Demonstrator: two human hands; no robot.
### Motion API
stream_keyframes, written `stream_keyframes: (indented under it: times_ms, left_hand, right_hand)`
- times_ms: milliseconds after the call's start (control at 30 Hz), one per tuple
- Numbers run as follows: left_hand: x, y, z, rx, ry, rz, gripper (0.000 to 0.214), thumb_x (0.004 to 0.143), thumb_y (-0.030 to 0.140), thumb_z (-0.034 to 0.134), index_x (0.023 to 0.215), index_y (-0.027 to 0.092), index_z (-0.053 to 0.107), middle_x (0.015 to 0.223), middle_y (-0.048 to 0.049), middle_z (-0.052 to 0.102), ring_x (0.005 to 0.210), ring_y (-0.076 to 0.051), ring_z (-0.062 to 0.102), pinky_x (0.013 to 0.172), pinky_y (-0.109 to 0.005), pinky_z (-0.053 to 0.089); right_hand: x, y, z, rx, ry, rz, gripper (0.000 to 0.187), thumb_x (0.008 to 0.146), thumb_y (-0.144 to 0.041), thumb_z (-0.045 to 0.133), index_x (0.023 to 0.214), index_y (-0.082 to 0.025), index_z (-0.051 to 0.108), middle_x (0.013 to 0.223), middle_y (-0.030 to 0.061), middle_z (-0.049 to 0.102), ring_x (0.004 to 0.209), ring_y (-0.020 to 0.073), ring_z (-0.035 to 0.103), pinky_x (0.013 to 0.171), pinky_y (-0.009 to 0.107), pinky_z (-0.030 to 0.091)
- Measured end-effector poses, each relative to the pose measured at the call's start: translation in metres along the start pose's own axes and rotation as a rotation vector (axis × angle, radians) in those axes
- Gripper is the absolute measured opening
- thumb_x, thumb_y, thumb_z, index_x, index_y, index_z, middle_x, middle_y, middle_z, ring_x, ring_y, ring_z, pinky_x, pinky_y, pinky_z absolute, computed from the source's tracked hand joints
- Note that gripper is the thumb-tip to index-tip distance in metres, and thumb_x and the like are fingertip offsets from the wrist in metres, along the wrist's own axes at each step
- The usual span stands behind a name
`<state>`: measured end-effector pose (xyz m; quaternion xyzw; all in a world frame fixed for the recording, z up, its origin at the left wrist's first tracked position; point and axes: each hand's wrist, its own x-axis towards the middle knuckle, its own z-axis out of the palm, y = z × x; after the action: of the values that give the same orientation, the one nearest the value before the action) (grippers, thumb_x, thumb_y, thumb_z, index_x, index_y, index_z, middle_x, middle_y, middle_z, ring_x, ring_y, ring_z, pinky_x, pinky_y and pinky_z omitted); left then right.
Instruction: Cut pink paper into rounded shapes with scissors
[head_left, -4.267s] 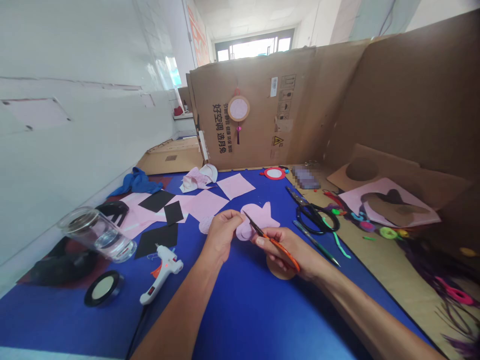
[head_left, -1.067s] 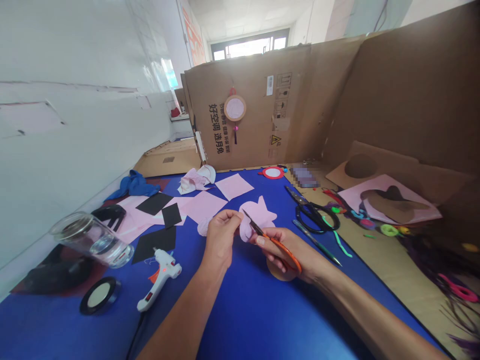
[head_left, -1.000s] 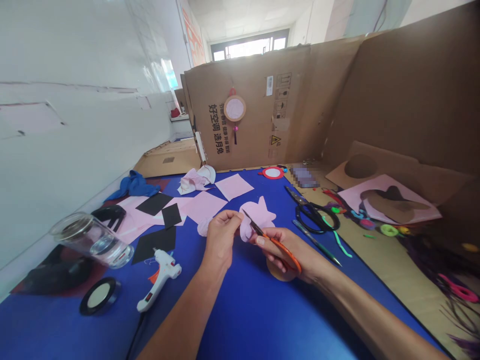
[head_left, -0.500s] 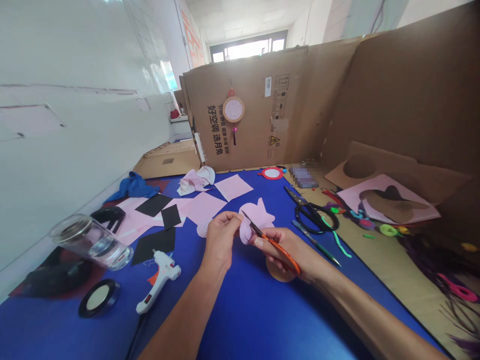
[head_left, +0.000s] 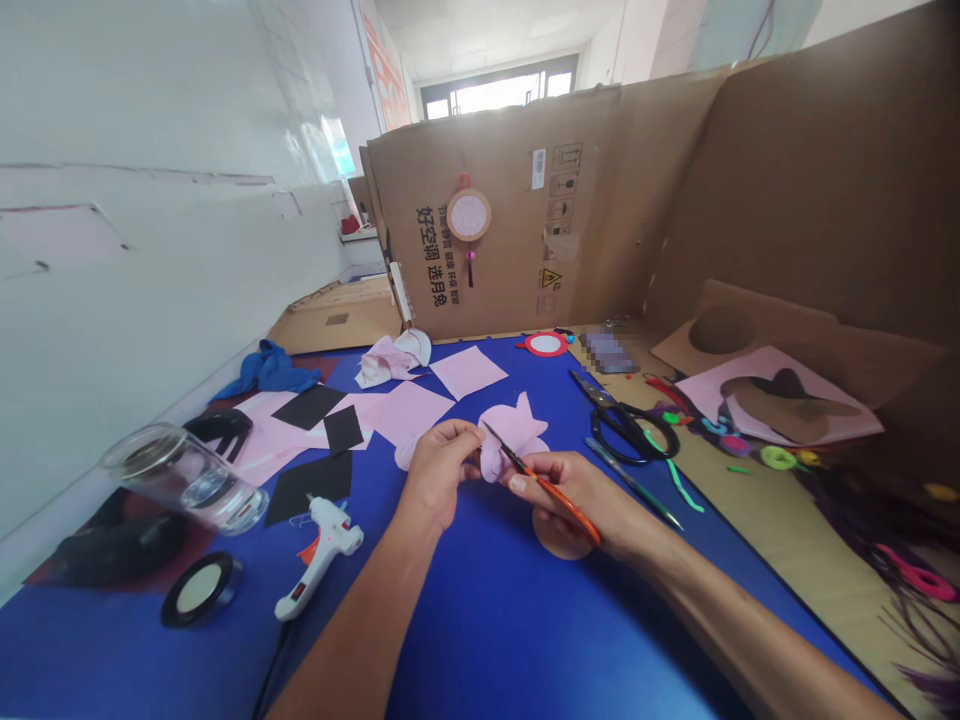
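Between my hands is a pale pink paper cut-out (head_left: 516, 432) with rounded lobes and a pointed tip. My left hand (head_left: 442, 470) pinches its left edge between thumb and fingers. Orange-handled scissors (head_left: 556, 495) are gripped in my right hand (head_left: 574, 500), their blades lying across the paper with the tips near my left thumb. Just under my right hand a round tan disc (head_left: 561, 542) shows in part. Left of my left hand lies a small pale pink rounded piece (head_left: 406, 452), partly hidden by that hand.
A white glue gun (head_left: 322, 555), a water glass (head_left: 187, 478) and a black tape roll (head_left: 201, 590) are on the left. Pink sheets (head_left: 412, 410) and black squares (head_left: 311, 486) lie behind. Black scissors (head_left: 630, 425) and a pen (head_left: 634, 483) lie right. Cardboard walls (head_left: 510, 230) stand behind.
Hardly anything differs: the pink paper shifts and tilts slightly at the blades, and my left hand turns a little. The whole view moves by a few pixels.
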<state>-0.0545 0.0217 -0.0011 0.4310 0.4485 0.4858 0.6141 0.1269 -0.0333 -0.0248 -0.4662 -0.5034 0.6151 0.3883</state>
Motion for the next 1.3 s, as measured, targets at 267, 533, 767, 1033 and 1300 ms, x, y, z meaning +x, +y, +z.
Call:
stream_keyframes:
  times_ms: [267, 533, 767, 1033, 1300]
  left_hand:
    - [0.000, 0.000, -0.001, 0.044, -0.021, -0.004, 0.021, 0.063, 0.034, 0.083, 0.065, 0.017, 0.069, 0.063, -0.0002, 0.063, 0.057, -0.011, 0.055, 0.053, -0.023, 0.042]
    - [-0.001, 0.003, 0.001, -0.004, -0.022, -0.033, 0.024, 0.059, 0.033, 0.085, 0.065, 0.018, 0.067, 0.062, 0.0003, 0.064, 0.054, -0.014, 0.059, 0.052, -0.027, 0.049]
    - [-0.001, -0.001, 0.003, -0.005, 0.004, -0.004, 0.022, 0.060, 0.032, 0.083, 0.064, 0.017, 0.068, 0.063, -0.0002, 0.064, 0.056, -0.014, 0.059, 0.054, -0.027, 0.050]
    - [-0.002, -0.004, 0.005, -0.080, -0.005, -0.019, 0.022, 0.061, 0.031, 0.084, 0.064, 0.017, 0.068, 0.062, -0.0008, 0.065, 0.054, -0.014, 0.059, 0.052, -0.027, 0.048]
    - [-0.003, -0.007, 0.009, -0.142, 0.016, -0.024, 0.019, 0.061, 0.029, 0.083, 0.065, 0.018, 0.068, 0.060, -0.0007, 0.065, 0.053, -0.014, 0.058, 0.052, -0.026, 0.047]
  right_hand:
    - [0.000, -0.002, -0.002, -0.036, -0.012, -0.036, 0.057, 0.069, -0.069, 0.089, 0.073, -0.020, 0.060, 0.056, -0.0074, 0.046, 0.046, 0.0076, 0.036, 0.044, 0.022, 0.023]
    - [0.001, 0.002, -0.003, 0.000, -0.057, -0.039, 0.055, 0.071, -0.065, 0.090, 0.077, -0.020, 0.059, 0.054, -0.0095, 0.042, 0.044, 0.0068, 0.032, 0.046, 0.022, 0.019]
    - [0.002, 0.003, -0.003, -0.016, -0.043, -0.065, 0.053, 0.072, -0.063, 0.090, 0.077, -0.019, 0.060, 0.057, -0.0088, 0.041, 0.048, 0.0070, 0.031, 0.047, 0.022, 0.019]
    - [0.003, 0.001, -0.004, -0.068, -0.014, -0.044, 0.054, 0.073, -0.066, 0.088, 0.076, -0.019, 0.061, 0.058, -0.0072, 0.046, 0.049, 0.0076, 0.036, 0.045, 0.021, 0.023]
    - [0.000, -0.001, -0.003, -0.051, -0.001, 0.020, 0.054, 0.074, -0.067, 0.087, 0.080, -0.020, 0.061, 0.053, -0.0084, 0.050, 0.039, 0.0066, 0.039, 0.037, 0.019, 0.027]
